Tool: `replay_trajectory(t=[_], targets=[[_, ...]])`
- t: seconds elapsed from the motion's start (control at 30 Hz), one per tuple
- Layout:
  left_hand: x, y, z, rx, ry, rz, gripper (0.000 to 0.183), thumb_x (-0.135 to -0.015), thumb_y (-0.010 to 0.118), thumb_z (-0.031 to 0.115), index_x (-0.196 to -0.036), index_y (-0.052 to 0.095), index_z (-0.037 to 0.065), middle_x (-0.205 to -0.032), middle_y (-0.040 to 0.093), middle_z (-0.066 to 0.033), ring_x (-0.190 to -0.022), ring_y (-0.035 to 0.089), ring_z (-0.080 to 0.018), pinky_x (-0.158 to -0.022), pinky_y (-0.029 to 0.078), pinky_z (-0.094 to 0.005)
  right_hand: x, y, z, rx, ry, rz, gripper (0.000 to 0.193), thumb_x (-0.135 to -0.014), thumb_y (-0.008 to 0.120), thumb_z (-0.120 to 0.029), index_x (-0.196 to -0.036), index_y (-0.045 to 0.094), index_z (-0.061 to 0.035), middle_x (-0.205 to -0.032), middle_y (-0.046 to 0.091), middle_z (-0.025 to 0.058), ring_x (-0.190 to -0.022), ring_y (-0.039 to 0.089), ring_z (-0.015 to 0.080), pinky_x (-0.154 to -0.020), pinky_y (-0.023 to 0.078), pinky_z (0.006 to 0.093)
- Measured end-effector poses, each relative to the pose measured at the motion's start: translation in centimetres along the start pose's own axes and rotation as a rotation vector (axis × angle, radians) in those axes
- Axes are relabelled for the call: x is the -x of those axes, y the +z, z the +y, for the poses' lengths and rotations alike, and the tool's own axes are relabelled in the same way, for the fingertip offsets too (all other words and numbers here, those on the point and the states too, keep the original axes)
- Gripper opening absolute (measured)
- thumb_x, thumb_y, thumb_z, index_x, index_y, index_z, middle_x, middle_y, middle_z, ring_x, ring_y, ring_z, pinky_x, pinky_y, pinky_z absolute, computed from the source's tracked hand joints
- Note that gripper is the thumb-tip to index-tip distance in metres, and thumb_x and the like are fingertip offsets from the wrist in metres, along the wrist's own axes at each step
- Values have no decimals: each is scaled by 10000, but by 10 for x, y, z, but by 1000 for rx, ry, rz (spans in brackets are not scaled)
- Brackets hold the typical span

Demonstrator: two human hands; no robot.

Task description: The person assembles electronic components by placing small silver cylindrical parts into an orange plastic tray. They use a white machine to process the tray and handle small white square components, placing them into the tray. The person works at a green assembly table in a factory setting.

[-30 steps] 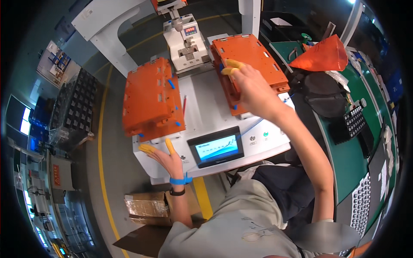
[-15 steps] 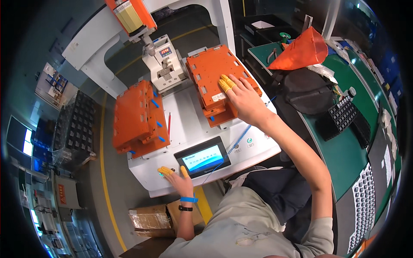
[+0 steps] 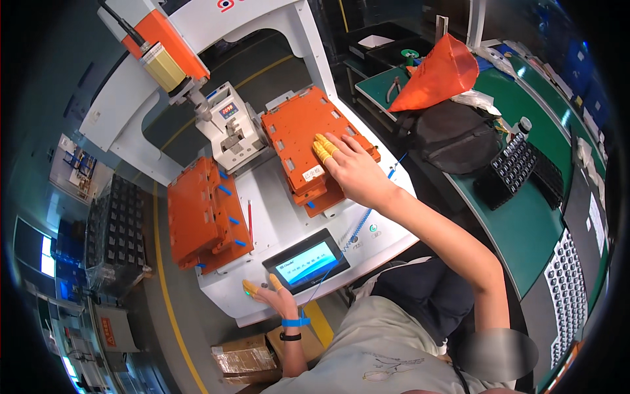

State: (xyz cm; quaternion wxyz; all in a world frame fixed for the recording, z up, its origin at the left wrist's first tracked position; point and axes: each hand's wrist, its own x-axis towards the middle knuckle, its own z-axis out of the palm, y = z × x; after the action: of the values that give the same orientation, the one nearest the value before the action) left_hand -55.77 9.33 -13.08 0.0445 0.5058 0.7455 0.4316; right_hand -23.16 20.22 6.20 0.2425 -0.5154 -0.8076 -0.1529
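My right hand (image 3: 357, 172), with yellow finger cots on some fingers, lies flat on the right orange fixture (image 3: 298, 128), near its front right part. My left hand (image 3: 275, 299), also in yellow finger cots, is at the front left edge of the white machine base (image 3: 282, 213). Its fingers are apart, and a fingertip covers part of a green-lit button (image 3: 248, 293). A blue band and a black band circle that wrist. The left orange fixture (image 3: 193, 210) has blue levers along its side. Between the hands, a touchscreen (image 3: 306, 261) is lit.
Behind the fixtures stands a screwdriving head (image 3: 172, 72) beside a white screw feeder (image 3: 233, 125). A red pen (image 3: 250, 220) lies by the left fixture. To the right, a green bench (image 3: 489, 226) holds an orange bag (image 3: 436, 75), a black bag (image 3: 456, 138) and black trays (image 3: 512, 171). Cardboard boxes (image 3: 246, 360) sit below.
The view has shifted, so the machine appears lower and farther left. My right hand remains on the right fixture, and my left hand remains at the button.
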Motion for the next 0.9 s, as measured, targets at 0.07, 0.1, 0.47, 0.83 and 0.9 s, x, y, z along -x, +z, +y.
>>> replay_trajectory(t=[0.07,0.1,0.47,0.83,0.9], targets=[[-2,0,3,18,-33,6,768,-983,583,225,-1501,139,-129,-1557,161,-341,-1444,183,-458,-1190,145,-522,-5,-4,6,60,-59,-49,444,-808,612,-27,-1240,569,68,-1349,553,233,-1406,394,359,-1174,270,490],[-4,-2,2,86,-63,10,771,-981,584,214,-1503,132,-129,-1559,162,-335,-1445,187,-451,-1189,149,-516,-10,-10,9,113,-98,-113,476,-806,622,-43,-1266,560,64,-1327,570,217,-1405,397,351,-1177,265,484],[19,-21,155,729,449,-509,855,-947,637,271,-1546,109,-36,-1599,188,-241,-1502,159,-375,-1214,117,-497,-59,-56,30,115,-145,-359,521,-642,813,-171,-1104,646,4,-1079,679,161,-1087,636,327,-1036,450,381],[-4,-42,308,1828,-615,-389,609,-951,536,384,-1437,419,36,-1433,470,-158,-1301,474,-319,-1092,397,-420,28,-110,-57,145,-288,217,256,-694,640,-175,-854,662,23,-740,648,100,-783,662,248,-843,477,342],[6,-39,285,1944,-699,-522,555,-844,679,273,-1319,537,24,-1368,537,-147,-1257,519,-278,-1031,441,-403,48,-119,-58,190,-294,318,274,-720,630,-175,-901,657,28,-754,652,94,-824,675,249,-898,477,359]])
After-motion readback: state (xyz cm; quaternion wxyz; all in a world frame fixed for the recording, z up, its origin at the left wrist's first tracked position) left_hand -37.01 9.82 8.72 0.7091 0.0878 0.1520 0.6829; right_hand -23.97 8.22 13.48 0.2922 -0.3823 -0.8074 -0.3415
